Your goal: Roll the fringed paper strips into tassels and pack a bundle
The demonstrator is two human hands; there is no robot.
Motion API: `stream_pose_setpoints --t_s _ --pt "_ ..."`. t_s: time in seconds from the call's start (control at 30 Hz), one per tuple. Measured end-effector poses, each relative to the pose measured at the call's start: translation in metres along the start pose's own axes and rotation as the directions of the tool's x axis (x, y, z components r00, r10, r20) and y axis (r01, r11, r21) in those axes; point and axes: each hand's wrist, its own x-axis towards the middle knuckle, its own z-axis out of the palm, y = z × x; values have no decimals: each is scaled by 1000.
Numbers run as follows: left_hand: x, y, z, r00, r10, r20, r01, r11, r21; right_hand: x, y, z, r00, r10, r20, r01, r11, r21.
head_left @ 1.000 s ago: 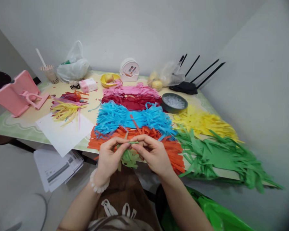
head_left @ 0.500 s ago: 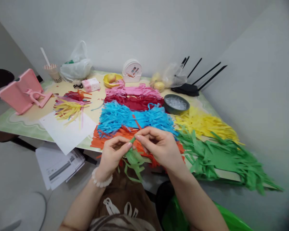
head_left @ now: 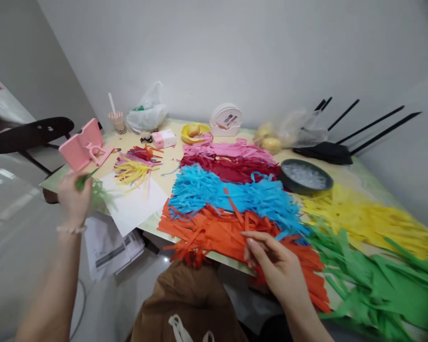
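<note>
My left hand (head_left: 72, 197) is stretched out to the left, blurred, with its fingers closed on a green fringed paper bundle (head_left: 97, 195) just over the table's left corner, near the white sheet (head_left: 135, 206). My right hand (head_left: 275, 266) hangs over the orange fringed paper (head_left: 217, 232) at the table's near edge, fingers loosely curled and apart, nothing in them. Blue fringed paper (head_left: 228, 192) lies just beyond the orange, and green fringed paper (head_left: 374, 278) lies to the right of my right hand.
Red (head_left: 231, 167), pink (head_left: 228, 149) and yellow (head_left: 364, 216) fringed paper cover the table. A small mixed strip pile (head_left: 133, 166), a pink stand (head_left: 83, 149), a dark bowl (head_left: 306, 175), a cup, bags, fruit and a black router sit further back. Printed papers (head_left: 110, 247) lie below the table edge.
My left hand has swung far left carrying the green bundle. My right hand let go of it and now hovers over the orange paper. The view has shifted left.
</note>
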Motion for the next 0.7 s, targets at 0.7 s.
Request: stream_pose_setpoints --t_s 0.7 --pt "-32 127 104 748 417 516 -510 859 44 -2 67 -48 871 -104 480 466 484 -741"
